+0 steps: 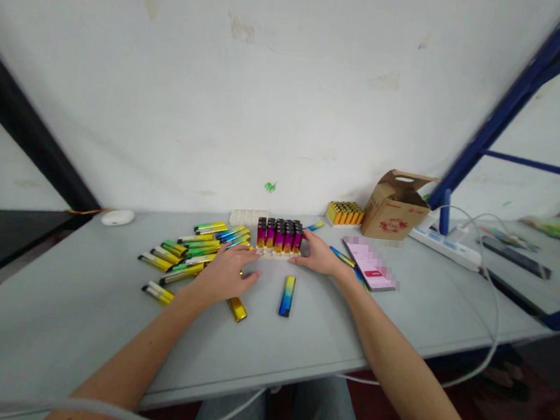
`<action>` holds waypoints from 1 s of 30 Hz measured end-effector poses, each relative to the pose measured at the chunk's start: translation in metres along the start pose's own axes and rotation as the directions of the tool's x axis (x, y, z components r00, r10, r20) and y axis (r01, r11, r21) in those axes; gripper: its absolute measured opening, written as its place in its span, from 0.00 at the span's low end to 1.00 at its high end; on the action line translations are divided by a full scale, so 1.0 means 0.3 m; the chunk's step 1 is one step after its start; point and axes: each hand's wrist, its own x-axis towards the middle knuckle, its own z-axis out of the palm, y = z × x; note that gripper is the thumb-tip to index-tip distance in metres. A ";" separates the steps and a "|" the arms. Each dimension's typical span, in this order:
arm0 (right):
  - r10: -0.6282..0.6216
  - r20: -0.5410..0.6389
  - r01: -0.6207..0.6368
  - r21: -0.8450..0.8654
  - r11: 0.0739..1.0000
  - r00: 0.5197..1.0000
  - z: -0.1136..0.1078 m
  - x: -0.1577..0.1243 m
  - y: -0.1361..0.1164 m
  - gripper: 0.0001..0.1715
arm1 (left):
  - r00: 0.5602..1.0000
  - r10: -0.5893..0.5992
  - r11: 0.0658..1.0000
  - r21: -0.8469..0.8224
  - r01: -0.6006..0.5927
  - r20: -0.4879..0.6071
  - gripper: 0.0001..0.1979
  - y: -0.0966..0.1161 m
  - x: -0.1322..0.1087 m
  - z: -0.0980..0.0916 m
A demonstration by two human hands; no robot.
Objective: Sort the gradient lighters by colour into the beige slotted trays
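The grey table (80, 310) stood against a scuffed white wall (281, 86), with a blue metal frame (519, 107) at far right. Noted on the table: a cardboard carry box (395, 207), a white power strip (446, 247), a pixelated pink card (368, 263) and a block of orange tubes (344, 214).

The left hand (225, 274) and right hand (318, 254) were both open, lying low and nearly flat, with neither closed on any item. Their fingertips (256, 254) touched the front edge of a white rack (279, 254) from either side. The rack sat toward the table's far side, between the hands, and carried upright magenta-and-gold tubes (279, 235), dark ends up.

A loose heap of yellow-green tubes (185, 251) lay just beside the left hand. A blue-and-yellow tube (287, 295) lay in front of the rack, and a gold tube (237, 309) lay just below the left hand
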 end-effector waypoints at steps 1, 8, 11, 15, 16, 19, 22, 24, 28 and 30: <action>0.013 0.008 -0.012 -0.011 1.000 1.000 -0.005 -0.001 -0.004 0.46 | 1.000 0.006 1.000 0.002 -0.006 0.001 0.18 0.000 0.001 -0.002; 0.030 0.111 -0.035 0.043 0.998 0.993 -0.048 -0.018 -0.027 0.50 | 0.997 0.075 0.997 -0.014 -0.075 -0.022 0.11 0.015 0.003 -0.035; -0.008 0.151 -0.002 0.066 0.998 0.988 -0.063 -0.023 -0.024 0.49 | 0.991 0.131 0.990 -0.055 -0.133 -0.032 0.10 0.024 0.001 -0.047; -0.042 0.176 0.032 0.063 0.998 0.983 -0.075 -0.024 -0.026 0.51 | 0.985 0.168 0.981 -0.091 -0.172 -0.049 0.10 0.034 -0.003 -0.051; -0.053 0.181 0.041 0.069 0.997 0.982 -0.077 -0.023 -0.028 0.51 | 0.984 0.171 0.980 -0.094 -0.175 -0.042 0.10 0.037 -0.005 -0.052; -0.081 0.202 0.065 0.086 0.994 0.976 -0.082 -0.023 -0.037 0.49 | 0.986 0.168 0.981 -0.094 -0.169 -0.017 0.12 0.043 -0.007 -0.058; -0.086 0.214 0.066 0.099 0.993 0.973 -0.085 -0.022 -0.041 0.49 | 0.986 0.166 0.984 -0.071 -0.165 -0.003 0.14 0.036 -0.004 -0.071; -0.074 0.217 0.053 0.102 0.993 0.973 -0.085 -0.022 -0.040 0.50 | 0.991 0.130 0.991 -0.040 -0.131 -0.033 0.16 0.018 0.001 -0.081; -0.054 0.220 0.033 0.097 0.995 0.974 -0.085 -0.022 -0.027 0.50 | 0.977 -0.023 0.998 -0.065 0.010 -0.210 0.16 -0.034 0.011 -0.089; -0.033 0.215 0.013 0.094 0.995 0.976 -0.085 -0.021 -0.021 0.49 | 0.950 -0.097 0.990 -0.126 0.062 -0.296 0.17 -0.058 0.017 -0.089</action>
